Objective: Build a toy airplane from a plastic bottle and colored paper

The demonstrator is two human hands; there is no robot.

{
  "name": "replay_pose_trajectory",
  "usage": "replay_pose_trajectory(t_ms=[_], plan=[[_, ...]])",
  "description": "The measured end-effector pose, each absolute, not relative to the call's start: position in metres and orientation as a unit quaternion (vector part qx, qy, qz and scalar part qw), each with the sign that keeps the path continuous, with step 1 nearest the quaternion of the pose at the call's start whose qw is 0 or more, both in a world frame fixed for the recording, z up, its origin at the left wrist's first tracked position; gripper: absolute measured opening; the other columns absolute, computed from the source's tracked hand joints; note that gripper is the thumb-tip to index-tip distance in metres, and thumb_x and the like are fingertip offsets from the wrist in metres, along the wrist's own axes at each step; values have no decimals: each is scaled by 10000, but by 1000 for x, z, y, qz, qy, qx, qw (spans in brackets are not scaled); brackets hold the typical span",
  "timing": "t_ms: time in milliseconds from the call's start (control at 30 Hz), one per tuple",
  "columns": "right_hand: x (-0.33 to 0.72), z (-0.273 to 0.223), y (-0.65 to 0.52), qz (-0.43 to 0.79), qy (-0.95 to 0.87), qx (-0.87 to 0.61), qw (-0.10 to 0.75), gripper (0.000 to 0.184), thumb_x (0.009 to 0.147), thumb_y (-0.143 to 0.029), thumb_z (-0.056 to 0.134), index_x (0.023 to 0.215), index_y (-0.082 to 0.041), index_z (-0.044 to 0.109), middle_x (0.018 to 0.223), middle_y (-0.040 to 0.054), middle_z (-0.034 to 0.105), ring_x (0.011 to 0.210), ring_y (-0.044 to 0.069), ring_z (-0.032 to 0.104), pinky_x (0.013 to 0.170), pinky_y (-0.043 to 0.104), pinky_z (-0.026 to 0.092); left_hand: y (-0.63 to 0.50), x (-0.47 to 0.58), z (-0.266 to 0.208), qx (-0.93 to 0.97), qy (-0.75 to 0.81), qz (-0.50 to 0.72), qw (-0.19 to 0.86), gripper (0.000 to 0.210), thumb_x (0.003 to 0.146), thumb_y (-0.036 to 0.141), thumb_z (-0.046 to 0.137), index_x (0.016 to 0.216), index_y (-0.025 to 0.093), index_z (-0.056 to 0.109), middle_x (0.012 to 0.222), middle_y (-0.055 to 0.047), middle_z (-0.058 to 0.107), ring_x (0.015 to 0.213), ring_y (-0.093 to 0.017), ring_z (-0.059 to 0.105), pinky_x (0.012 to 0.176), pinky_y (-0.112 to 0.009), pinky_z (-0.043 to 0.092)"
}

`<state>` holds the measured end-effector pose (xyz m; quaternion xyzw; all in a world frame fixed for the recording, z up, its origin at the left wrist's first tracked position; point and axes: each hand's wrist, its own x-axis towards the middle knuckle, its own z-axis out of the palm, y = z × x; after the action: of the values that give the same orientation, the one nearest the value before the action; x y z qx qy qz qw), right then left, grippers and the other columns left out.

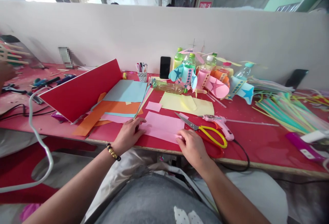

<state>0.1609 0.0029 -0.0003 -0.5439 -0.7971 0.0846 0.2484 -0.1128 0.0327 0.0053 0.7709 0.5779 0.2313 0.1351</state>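
A sheet of pink paper (163, 125) lies at the table's front edge. At its left edge is my left hand (130, 132), fingers bent, with thumb and fingertips on the paper. My right hand (192, 145) has its fingers closed on the lower right corner of the same sheet. Just beyond that hand are yellow-handled scissors (213, 135), partly open, their blades reaching over the sheet's right side. A smaller pink piece (153, 106) rests above the sheet, with pale yellow paper (174, 102) behind it. Both palms are hidden from view.
Orange paper (115, 107) and light blue paper (125, 91) lie left, before a slanted red board (87, 92). A pink glue gun (223, 126) with its cord sits right. Decorated bottles (205, 76) and an upright phone (165, 67) stand behind. Another person's hand (6, 71) shows far left.
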Motion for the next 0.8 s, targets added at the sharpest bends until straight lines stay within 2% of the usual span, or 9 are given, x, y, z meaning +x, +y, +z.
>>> replay_pose_trajectory(t_ms=[200,633,800], plan=[[160,2,4,84,-797,-549,235,78,857,-122,624,841,-192,592,806,22,670,784,204,567,714,282,371,38,-112,12,787,575,172,143,311,845,280,493,1145,201,518,1030,-60,637,875,-235,576,783,-350,421],[159,5,8,75,-802,-563,187,60,861,-140,620,873,-196,601,823,17,684,799,199,602,702,276,377,40,-111,15,802,567,134,130,291,854,285,436,1129,206,483,1079,-87,641,1001,-273,583,876,-400,412],[158,7,9,74,-802,-564,182,59,859,-141,618,883,-194,609,834,19,693,808,198,611,716,273,386,43,-110,19,807,564,106,141,275,851,295,433,1107,209,486,1041,-91,643,987,-279,594,874,-402,414]])
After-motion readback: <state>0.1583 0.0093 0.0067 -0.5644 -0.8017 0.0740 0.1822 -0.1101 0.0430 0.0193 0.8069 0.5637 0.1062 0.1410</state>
